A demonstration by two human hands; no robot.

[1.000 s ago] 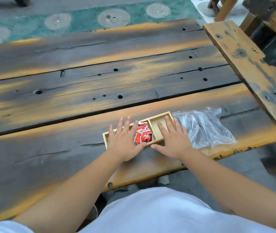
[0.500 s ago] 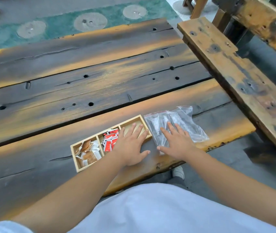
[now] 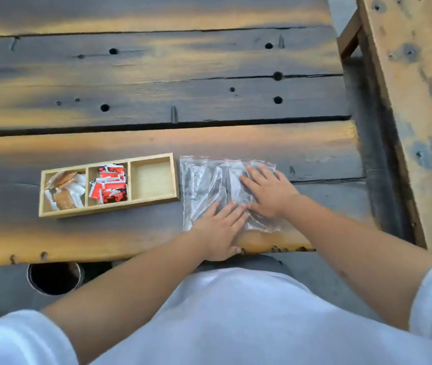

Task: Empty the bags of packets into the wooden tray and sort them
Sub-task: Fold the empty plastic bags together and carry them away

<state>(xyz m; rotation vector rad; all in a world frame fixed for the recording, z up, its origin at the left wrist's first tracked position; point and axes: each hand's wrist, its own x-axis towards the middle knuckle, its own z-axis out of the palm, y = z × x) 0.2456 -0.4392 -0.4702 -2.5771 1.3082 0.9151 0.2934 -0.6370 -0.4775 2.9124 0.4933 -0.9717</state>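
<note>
Both hands lie flat with fingers spread, the left hand (image 3: 218, 230) and right hand (image 3: 268, 192) pressing the clear, crinkled zip-seal plastic bags (image 3: 204, 185). Just left of them sits the pale three-compartment wooden tray (image 3: 109, 210); red packets (image 3: 109, 187) and brown-and-white packets (image 3: 63, 189) fill two compartments. Smoothing should go gently outward. Whether anything remains inside the bags is hard to tell.
</note>
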